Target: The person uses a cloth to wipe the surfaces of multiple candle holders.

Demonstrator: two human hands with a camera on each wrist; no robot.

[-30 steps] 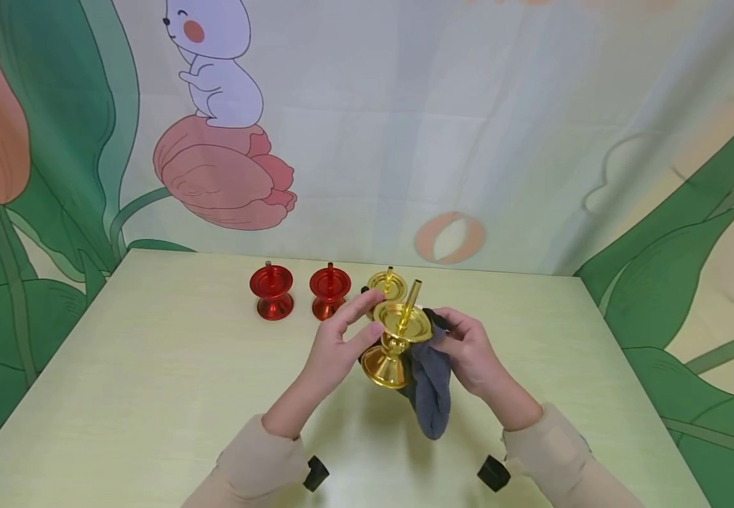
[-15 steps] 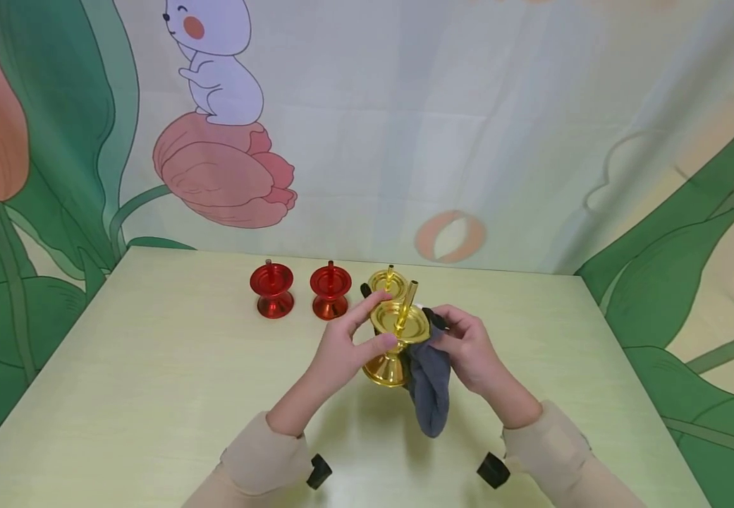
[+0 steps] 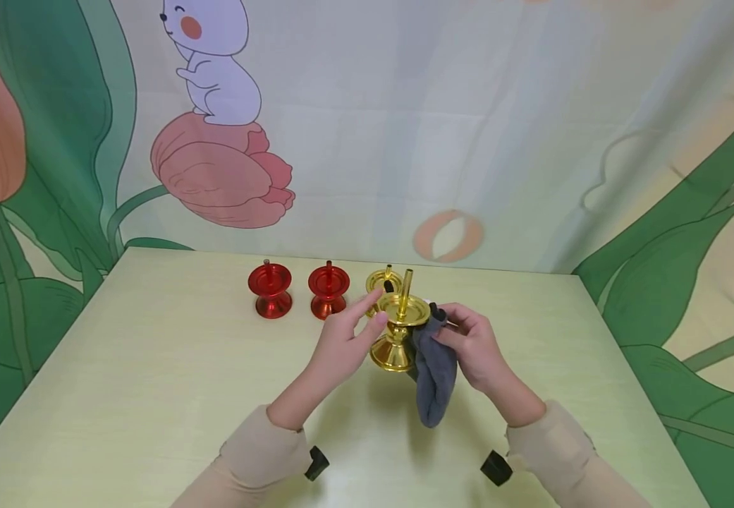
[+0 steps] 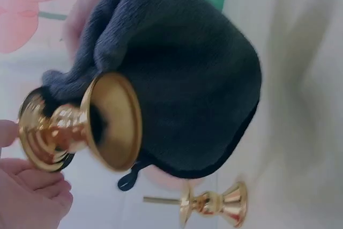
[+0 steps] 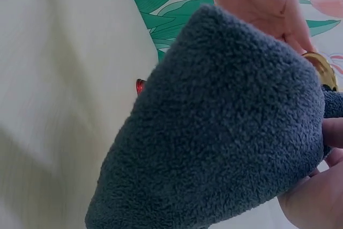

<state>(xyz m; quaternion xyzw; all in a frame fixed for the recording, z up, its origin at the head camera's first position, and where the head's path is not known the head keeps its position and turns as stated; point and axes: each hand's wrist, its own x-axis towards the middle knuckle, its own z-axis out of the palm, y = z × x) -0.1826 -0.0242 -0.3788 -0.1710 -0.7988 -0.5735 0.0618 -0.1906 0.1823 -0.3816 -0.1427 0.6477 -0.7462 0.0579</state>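
Observation:
A shiny gold candle holder (image 3: 393, 355), with a flared base, a dish and a thin upright tube, is held above the table, nearly upright. My left hand (image 3: 339, 347) holds its dish rim by thumb and fingertips from the left. My right hand (image 3: 479, 351) pinches a dark grey cloth (image 3: 435, 377) at the dish's right side. Most of the cloth hangs down beside the holder. In the left wrist view the cloth (image 4: 187, 84) spreads out behind the gold base (image 4: 119, 124). The cloth (image 5: 214, 127) covers much of the right wrist view, so the right fingertips are partly hidden.
Two red candle holders (image 3: 273, 303) (image 3: 327, 305) stand in a row at the back of the pale table (image 3: 151, 381). Another gold holder (image 3: 379, 279) stands right of them, partly behind the held one. A printed curtain (image 3: 354, 141) hangs behind the table.
The held candle holder has risen slightly and stands more upright. My left thumb went onto the dish's front, then back to its left rim. The cloth has shifted slightly with my right hand.

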